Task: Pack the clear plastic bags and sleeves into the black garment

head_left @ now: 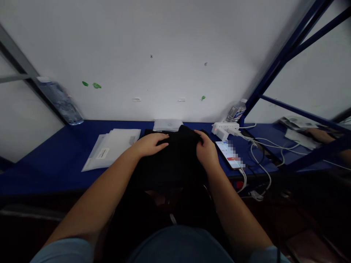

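Observation:
A black cloth [170,160] lies bunched over the front edge of the blue desk, directly before me. My left hand [152,144] rests on its left side, palm down, with thumb and fingers apart. At the cloth's right side, my right hand [206,149] has its thumb and fingers round a raised fold. Behind the cloth is a flat white packet [168,125], its near part covered. White plastic mailers [115,148] with labels lie to the left of my left hand.
Right of the cloth are a phone [229,155], a white power strip [225,128] and tangled cables. Bottles stand at the back left [61,102] and back right [236,110]. Beyond the blue frame, another person's hand [319,135] is near papers.

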`<action>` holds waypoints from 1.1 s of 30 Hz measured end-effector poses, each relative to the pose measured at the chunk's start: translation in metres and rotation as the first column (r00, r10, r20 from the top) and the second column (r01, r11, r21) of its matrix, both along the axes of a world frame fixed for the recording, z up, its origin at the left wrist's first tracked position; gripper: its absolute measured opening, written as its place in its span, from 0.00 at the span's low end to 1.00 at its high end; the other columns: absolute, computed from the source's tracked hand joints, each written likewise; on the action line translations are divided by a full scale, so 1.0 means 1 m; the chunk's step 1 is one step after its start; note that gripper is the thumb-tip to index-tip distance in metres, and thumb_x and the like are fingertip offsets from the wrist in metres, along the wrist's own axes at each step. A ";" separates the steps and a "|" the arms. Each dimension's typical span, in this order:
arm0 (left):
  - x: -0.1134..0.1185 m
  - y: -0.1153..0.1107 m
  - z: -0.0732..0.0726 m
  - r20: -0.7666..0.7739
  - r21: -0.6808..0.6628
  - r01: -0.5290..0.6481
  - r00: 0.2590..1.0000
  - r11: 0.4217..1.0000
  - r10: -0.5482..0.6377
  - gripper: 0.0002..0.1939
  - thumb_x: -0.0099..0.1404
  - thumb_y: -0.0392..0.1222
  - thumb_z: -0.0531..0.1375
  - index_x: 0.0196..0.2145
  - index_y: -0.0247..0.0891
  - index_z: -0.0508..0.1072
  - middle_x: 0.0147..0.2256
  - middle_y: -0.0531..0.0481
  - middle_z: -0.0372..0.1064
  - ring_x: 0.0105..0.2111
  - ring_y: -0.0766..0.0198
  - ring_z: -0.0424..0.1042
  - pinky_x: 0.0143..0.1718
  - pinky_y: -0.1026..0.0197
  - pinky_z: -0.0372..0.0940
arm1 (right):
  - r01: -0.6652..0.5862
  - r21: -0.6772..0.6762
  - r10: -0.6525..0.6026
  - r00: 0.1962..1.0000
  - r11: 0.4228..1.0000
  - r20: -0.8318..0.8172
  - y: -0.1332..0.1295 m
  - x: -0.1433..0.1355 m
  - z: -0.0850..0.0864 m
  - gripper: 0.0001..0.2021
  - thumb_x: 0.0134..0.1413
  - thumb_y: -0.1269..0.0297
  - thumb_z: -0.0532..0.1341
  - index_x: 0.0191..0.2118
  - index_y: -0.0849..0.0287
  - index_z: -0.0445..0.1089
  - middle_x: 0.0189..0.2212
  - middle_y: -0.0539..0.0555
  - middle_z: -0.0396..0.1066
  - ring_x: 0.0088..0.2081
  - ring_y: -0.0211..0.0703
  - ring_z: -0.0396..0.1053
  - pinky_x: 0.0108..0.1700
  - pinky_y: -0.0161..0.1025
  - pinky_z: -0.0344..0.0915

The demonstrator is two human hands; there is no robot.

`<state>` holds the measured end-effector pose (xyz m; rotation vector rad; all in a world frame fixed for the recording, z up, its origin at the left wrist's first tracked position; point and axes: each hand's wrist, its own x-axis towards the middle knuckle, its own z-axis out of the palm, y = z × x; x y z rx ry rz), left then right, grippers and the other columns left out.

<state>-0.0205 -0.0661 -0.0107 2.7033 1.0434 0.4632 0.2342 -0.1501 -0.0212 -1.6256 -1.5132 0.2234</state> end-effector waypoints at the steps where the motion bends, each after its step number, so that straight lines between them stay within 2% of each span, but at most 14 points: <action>1: 0.001 -0.003 0.001 -0.009 -0.018 0.023 1.000 1.000 -0.023 0.26 0.72 0.51 0.54 0.64 0.41 0.67 0.65 0.46 0.63 0.64 0.56 0.63 0.65 0.52 0.57 | 0.008 -0.016 -0.008 1.000 1.000 -0.019 -0.001 0.011 -0.006 0.29 0.56 0.73 0.50 0.63 0.55 0.67 0.54 0.57 0.75 0.55 0.51 0.72 0.59 0.51 0.67; 3: 0.004 -0.009 0.004 -0.043 -0.064 0.055 0.997 0.996 -0.058 0.28 0.71 0.54 0.57 0.65 0.44 0.64 0.67 0.47 0.59 0.66 0.56 0.59 0.66 0.52 0.55 | 0.041 -0.039 -0.043 0.998 0.998 -0.037 -0.005 0.028 -0.015 0.33 0.51 0.74 0.51 0.65 0.61 0.63 0.57 0.62 0.72 0.58 0.54 0.70 0.62 0.55 0.64; 5: 0.006 -0.015 0.006 -0.098 -0.111 0.070 0.992 0.991 -0.081 0.33 0.67 0.55 0.61 0.66 0.45 0.63 0.69 0.46 0.53 0.68 0.54 0.56 0.67 0.51 0.53 | 0.067 -0.007 -0.067 0.997 0.998 -0.024 -0.009 0.036 -0.019 0.35 0.49 0.75 0.52 0.66 0.65 0.61 0.60 0.65 0.68 0.62 0.55 0.65 0.66 0.57 0.59; 8: 0.009 -0.022 0.009 -0.186 -0.142 0.087 0.976 0.986 -0.113 0.39 0.63 0.54 0.65 0.68 0.44 0.60 0.71 0.44 0.49 0.69 0.53 0.53 0.68 0.51 0.52 | 0.009 0.051 -0.013 0.997 0.999 0.072 -0.014 0.035 -0.017 0.31 0.55 0.73 0.51 0.65 0.66 0.63 0.63 0.66 0.64 0.65 0.52 0.60 0.68 0.53 0.55; 11: 0.013 -0.029 0.010 -0.249 -0.127 0.099 0.960 0.987 -0.129 0.40 0.62 0.48 0.63 0.69 0.39 0.57 0.71 0.42 0.47 0.69 0.53 0.53 0.68 0.53 0.52 | -0.098 -0.049 0.107 0.962 0.994 0.252 -0.016 0.023 -0.013 0.26 0.62 0.64 0.54 0.64 0.62 0.66 0.64 0.65 0.63 0.66 0.55 0.58 0.68 0.55 0.55; 13: 0.014 -0.034 0.010 -0.276 -0.109 0.111 0.951 0.988 -0.138 0.41 0.62 0.45 0.63 0.70 0.37 0.56 0.71 0.41 0.47 0.69 0.53 0.53 0.68 0.53 0.53 | -0.097 -0.147 0.143 0.926 0.984 0.351 -0.016 0.015 -0.014 0.27 0.62 0.57 0.58 0.65 0.60 0.66 0.66 0.66 0.60 0.68 0.61 0.54 0.67 0.59 0.55; 15: 0.015 -0.037 0.009 -0.289 -0.090 0.134 0.945 0.987 -0.154 0.42 0.61 0.42 0.62 0.70 0.37 0.55 0.71 0.41 0.46 0.70 0.53 0.52 0.68 0.53 0.53 | -0.071 -0.195 0.146 0.902 0.978 0.407 -0.016 0.009 -0.016 0.31 0.60 0.55 0.62 0.66 0.59 0.64 0.67 0.66 0.58 0.69 0.64 0.50 0.66 0.61 0.55; 19: 0.016 -0.038 0.005 -0.310 -0.037 0.154 0.938 0.987 -0.158 0.40 0.60 0.34 0.57 0.70 0.39 0.56 0.70 0.44 0.48 0.69 0.56 0.52 0.69 0.53 0.52 | -0.060 -0.196 0.144 0.881 0.979 0.450 -0.015 0.006 -0.019 0.32 0.57 0.62 0.62 0.68 0.61 0.62 0.67 0.67 0.58 0.69 0.64 0.51 0.66 0.59 0.56; 24: 0.016 -0.033 0.003 -0.283 0.009 0.081 0.956 0.997 -0.075 0.39 0.59 0.26 0.53 0.67 0.44 0.62 0.68 0.49 0.56 0.67 0.60 0.58 0.68 0.53 0.55 | -0.050 -0.185 0.134 0.871 0.981 0.472 -0.012 0.003 -0.015 0.28 0.58 0.70 0.56 0.65 0.63 0.65 0.65 0.66 0.62 0.67 0.59 0.55 0.65 0.55 0.57; 28: 0.002 -0.031 0.011 -0.274 0.034 0.010 0.962 0.999 0.000 0.40 0.58 0.24 0.52 0.67 0.43 0.63 0.68 0.50 0.57 0.67 0.61 0.59 0.68 0.55 0.55 | -0.075 -0.152 0.140 0.863 0.986 0.484 -0.009 -0.010 -0.009 0.27 0.60 0.70 0.54 0.65 0.66 0.65 0.63 0.68 0.64 0.66 0.58 0.57 0.67 0.54 0.55; 33: -0.042 -0.032 0.016 -0.275 0.088 -0.034 0.960 0.996 0.057 0.41 0.57 0.25 0.52 0.67 0.46 0.62 0.69 0.54 0.54 0.67 0.61 0.59 0.68 0.55 0.55 | -0.179 -0.141 0.226 0.841 0.974 0.491 -0.015 -0.043 -0.002 0.26 0.62 0.69 0.53 0.66 0.64 0.65 0.64 0.65 0.64 0.66 0.56 0.58 0.67 0.51 0.55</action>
